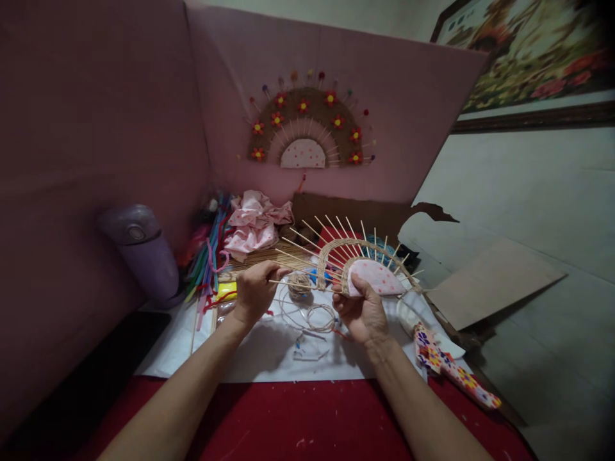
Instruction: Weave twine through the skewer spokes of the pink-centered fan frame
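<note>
My right hand [362, 310] grips a half-round fan frame, thumb on its dotted pink fabric centre [377, 276]. Thin wooden sticks [336, 225] radiate from that centre, and a woven band of twine [350, 243] arches across them. My left hand [254, 291] is closed in a pinch by the outer ends of the leftmost sticks; what lies between its fingertips is too small to make out. Beneath the hands, a ball of twine [300, 285] and a loose coil of twine [321, 317] rest on a white sheet [269, 358].
A finished half-round fan [307, 105] with flowers hangs on the pink board. At left stand a purple bottle [144, 256] and colourful pipe cleaners [204, 269]. Crumpled dotted fabric [254, 221] lies behind. Flower-patterned material [451, 365] sits at right, near a cardboard piece [500, 278].
</note>
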A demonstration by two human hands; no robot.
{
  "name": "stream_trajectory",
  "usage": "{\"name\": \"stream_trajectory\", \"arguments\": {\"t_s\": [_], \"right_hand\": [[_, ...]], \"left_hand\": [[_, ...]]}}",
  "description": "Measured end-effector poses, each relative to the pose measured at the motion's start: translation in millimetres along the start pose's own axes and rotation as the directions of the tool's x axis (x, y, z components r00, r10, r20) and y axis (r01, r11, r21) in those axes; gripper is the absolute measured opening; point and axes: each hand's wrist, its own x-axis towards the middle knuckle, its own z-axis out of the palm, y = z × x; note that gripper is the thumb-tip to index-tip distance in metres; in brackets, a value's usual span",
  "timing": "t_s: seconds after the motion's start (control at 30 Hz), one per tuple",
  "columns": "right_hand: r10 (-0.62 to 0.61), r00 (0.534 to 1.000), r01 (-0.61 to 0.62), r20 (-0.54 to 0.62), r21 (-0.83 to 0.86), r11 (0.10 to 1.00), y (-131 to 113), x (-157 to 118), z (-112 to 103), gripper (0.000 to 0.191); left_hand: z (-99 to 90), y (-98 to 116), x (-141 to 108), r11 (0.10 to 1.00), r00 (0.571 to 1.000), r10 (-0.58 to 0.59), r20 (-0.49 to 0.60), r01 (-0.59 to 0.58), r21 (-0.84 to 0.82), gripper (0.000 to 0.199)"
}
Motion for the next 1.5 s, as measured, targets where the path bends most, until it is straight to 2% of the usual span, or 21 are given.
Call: {"name": "stream_trajectory", "arguments": {"t_s": [0.27, 0.53, 0.67, 0.77, 0.93, 1.07, 1.2, 1.37, 1.5], "right_hand": [[0.003, 0.997, -0.004, -0.081, -0.008, 1.0, 0.4, 4.2, -1.9, 0.012], [0.011, 0.99, -0.016, -0.144, -0.035, 0.999, -3.6, 9.6, -7.7, 0.01], [0.0, 0.991, -0.009, -0.135, -0.067, 0.998, -6.2, 12.4, -11.0, 0.01], [-0.013, 0.989, -0.001, -0.15, -0.093, 0.996, -7.0, 13.7, -11.6, 0.01], [-0.015, 0.989, 0.001, -0.145, -0.097, 0.995, -7.5, 11.7, -8.3, 0.012], [0.018, 0.993, -0.019, -0.119, -0.012, 1.0, -6.2, 8.3, -5.1, 0.01], [0.072, 0.996, -0.069, -0.055, 0.051, 0.996, -1.3, 2.9, -1.2, 0.011], [0.155, 0.985, -0.159, 0.076, 0.047, 0.986, 8.7, -3.8, 2.9, 0.015], [0.141, 0.984, -0.147, 0.106, 0.047, 0.988, 16.4, -3.5, 2.6, 0.015]], "left_hand": [[-1.7, -4.5, -0.1, 0.997, 0.997, 0.041, -0.07, -0.037, 0.061, 0.023], [-6.7, -8.3, 6.5, 0.997, 0.996, 0.076, -0.046, -0.076, 0.016, 0.019], [-9.0, -10.0, 7.9, 0.996, 0.996, 0.081, -0.036, -0.082, -0.026, 0.018], [-10.0, -11.0, 8.8, 0.998, 0.999, 0.043, -0.026, -0.044, -0.037, 0.018], [-6.4, -13.3, 8.7, 0.978, 0.993, -0.118, -0.013, 0.114, -0.174, 0.018], [3.6, -9.5, 3.9, 0.882, 0.96, -0.26, 0.108, 0.282, -0.377, 0.019], [19.1, 5.4, -6.0, 0.755, 0.893, -0.342, 0.293, 0.447, -0.48, 0.025], [34.8, 24.7, -21.0, 0.626, 0.795, -0.346, 0.499, 0.591, -0.509, 0.017], [39.6, 26.6, -27.6, 0.597, 0.775, -0.322, 0.544, 0.612, -0.519, 0.018]]}}
